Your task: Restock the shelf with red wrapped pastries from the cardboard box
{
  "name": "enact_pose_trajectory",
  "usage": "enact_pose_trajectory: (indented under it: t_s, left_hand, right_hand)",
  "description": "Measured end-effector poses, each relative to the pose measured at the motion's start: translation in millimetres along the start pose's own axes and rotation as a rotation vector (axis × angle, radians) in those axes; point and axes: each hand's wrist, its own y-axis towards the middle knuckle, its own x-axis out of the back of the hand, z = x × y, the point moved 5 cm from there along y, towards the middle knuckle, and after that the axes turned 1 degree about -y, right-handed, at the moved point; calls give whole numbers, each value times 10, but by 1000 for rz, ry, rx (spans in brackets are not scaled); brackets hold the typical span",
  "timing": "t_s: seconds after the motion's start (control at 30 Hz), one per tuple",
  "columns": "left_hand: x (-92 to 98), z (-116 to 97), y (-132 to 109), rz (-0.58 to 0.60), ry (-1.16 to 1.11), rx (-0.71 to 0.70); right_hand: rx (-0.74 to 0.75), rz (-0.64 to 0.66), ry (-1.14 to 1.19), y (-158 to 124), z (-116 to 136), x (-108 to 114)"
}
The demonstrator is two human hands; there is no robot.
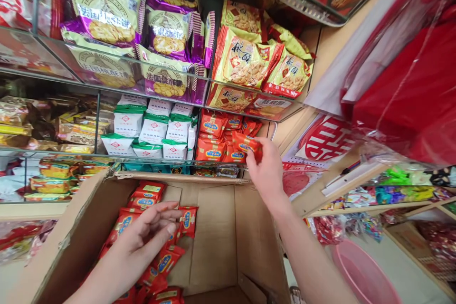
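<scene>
My right hand [265, 166] pinches a small red snack packet [245, 144] at the right end of a shelf compartment, against stacked red packets [210, 149] of the same kind. Below the shelf stands an open cardboard box [213, 228] with several loose red packets [166, 263] in its left half. Over these, my left hand [149, 232] hovers with its fingers loosely curled and apart, and no packet shows in its grip. The underside of that hand is partly hidden.
White-and-green packets [155, 128] fill the compartment to the left. Purple biscuit packs [107, 19] and yellow-red cookie packs [245, 59] sit above, behind clear dividers. Red bags [409, 85] hang at the right. A pink tub [366, 270] stands on the floor.
</scene>
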Motion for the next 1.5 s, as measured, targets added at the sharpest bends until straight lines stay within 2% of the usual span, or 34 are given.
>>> enact_pose_trajectory:
  t_s: [0.07, 0.17, 0.3, 0.4, 0.5, 0.6, 0.7, 0.77, 0.87, 0.97, 1.03, 1.3, 1.5]
  left_hand:
    - [53, 28, -9, -20, 25, -9]
    - [57, 73, -57, -2, 77, -12]
    - [15, 103, -127, 63, 164, -9]
    - [14, 118, -153, 94, 286, -40]
    - [69, 103, -140, 79, 450, -141]
    - [182, 73, -77, 46, 687, -284]
    - [356, 110, 34, -64, 964, -435]
    - [477, 245, 122, -136, 1112, -469]
    - [637, 598, 236, -196, 1245, -389]
    - [712, 942, 281, -146, 1322, -273]
    - [721, 1035, 279, -105, 1350, -236]
    - [708, 748, 349, -19, 1415, -134]
    - [670, 738, 311, 35, 1456, -60]
  right_hand:
    - [66, 49, -156, 200, -29, -158]
    - [83, 78, -284, 386, -21, -360]
    - [21, 64, -295, 529, -20, -495]
    - [72, 109, -351, 586, -6, -561]
    - [157, 116, -498, 615, 12, -583]
    - [167, 128, -583, 649, -8, -594]
    - [152, 173, -600, 694, -44, -617]
    - [141, 188, -602, 719, -64, -622]
    - [145, 196, -599, 719, -78, -622]
    - [174, 194, -586, 677, -87, -620]
    - [193, 189, -570, 646, -99, -621]
    - [239, 243, -492, 676, -89, -665]
    - [354, 351, -466, 788, 26, -672]
